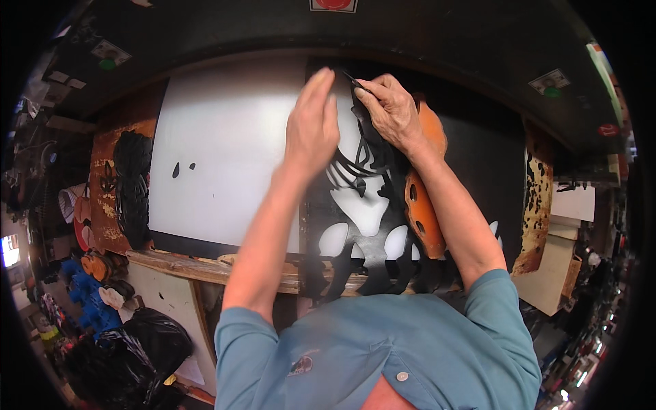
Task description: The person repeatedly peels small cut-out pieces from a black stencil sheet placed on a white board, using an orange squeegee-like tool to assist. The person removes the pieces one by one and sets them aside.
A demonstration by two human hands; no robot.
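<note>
A thin black sheet (372,244) with curved openings cut through it lies over the white board (225,137) and hangs in strips over the near edge. My right hand (389,109) is closed in a pinch on its far end. Beside it, my left hand (313,126) is raised over the board with its fingers stretched out, partly smeared by motion; nothing shows in it. An orange template (425,219) with dark holes lies under my right forearm, partly covered by it.
Black cut scraps are piled (132,184) left of the board, and two small black pieces lie on it. A wooden rail (184,264) runs along the near edge. A dark machine beam (232,31) spans the far side. A black plastic bag (154,345) sits lower left.
</note>
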